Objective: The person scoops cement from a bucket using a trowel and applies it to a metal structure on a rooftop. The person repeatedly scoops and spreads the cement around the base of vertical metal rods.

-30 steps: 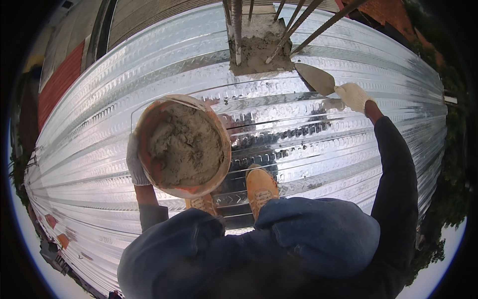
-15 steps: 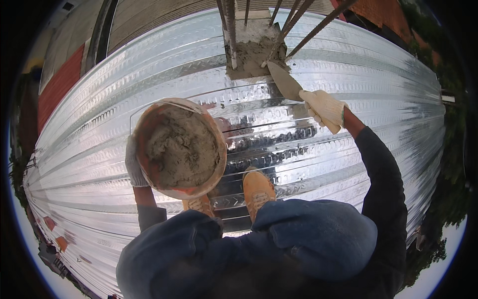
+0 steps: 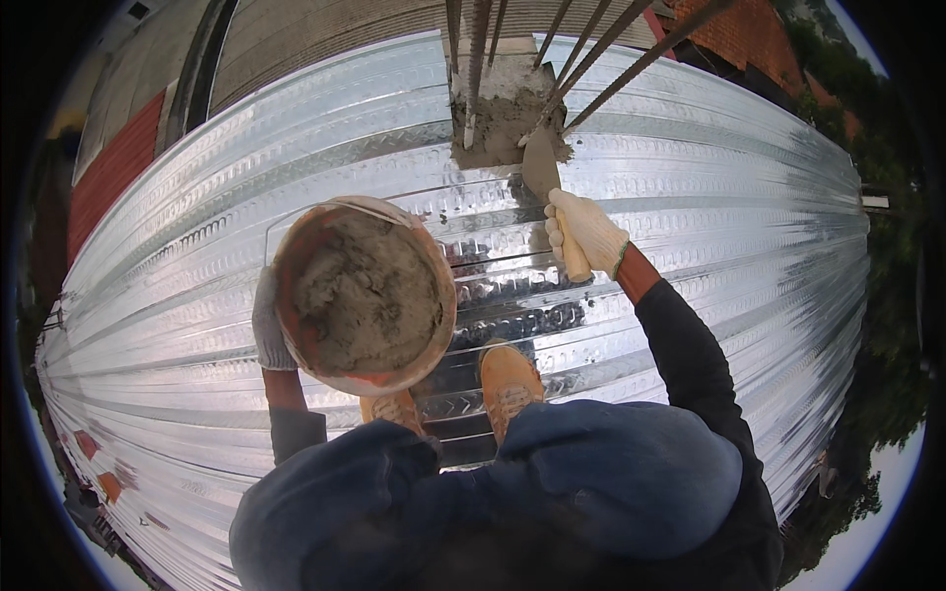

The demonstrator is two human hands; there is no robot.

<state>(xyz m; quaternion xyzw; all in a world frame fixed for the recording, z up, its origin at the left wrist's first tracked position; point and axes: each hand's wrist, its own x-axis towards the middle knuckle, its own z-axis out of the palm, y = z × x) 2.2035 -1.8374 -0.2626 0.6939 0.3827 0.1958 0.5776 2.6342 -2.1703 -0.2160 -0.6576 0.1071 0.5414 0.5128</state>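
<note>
My gloved right hand (image 3: 586, 234) is closed round the wooden handle of a trowel (image 3: 541, 169). The trowel's blade points away from me, its tip at the near edge of a patch of wet mortar (image 3: 503, 123). Steel rebar rods (image 3: 591, 59) rise out of that mortar. On my left stands an orange bucket (image 3: 445, 305) with a wire handle, its rim caked in grey. Wet mortar (image 3: 374, 295) fills much of it. My gloved left hand (image 3: 268, 320) is curled against the bucket's left side, its fingertips partly hidden by the wall.
Shiny ribbed metal decking (image 3: 690, 236) spreads out all round me. My tan boots (image 3: 509, 384) stand on it, close to the bucket. Beyond the far edge are grey roofs (image 3: 325, 44), a red metal strip (image 3: 113, 177) and orange roof tiles (image 3: 744, 44). Trees (image 3: 887, 325) line the right side.
My right hand has swung left and nearer with the trowel, whose blade now points more straight ahead. My left hand stays at the bucket. The view has shifted slightly.
</note>
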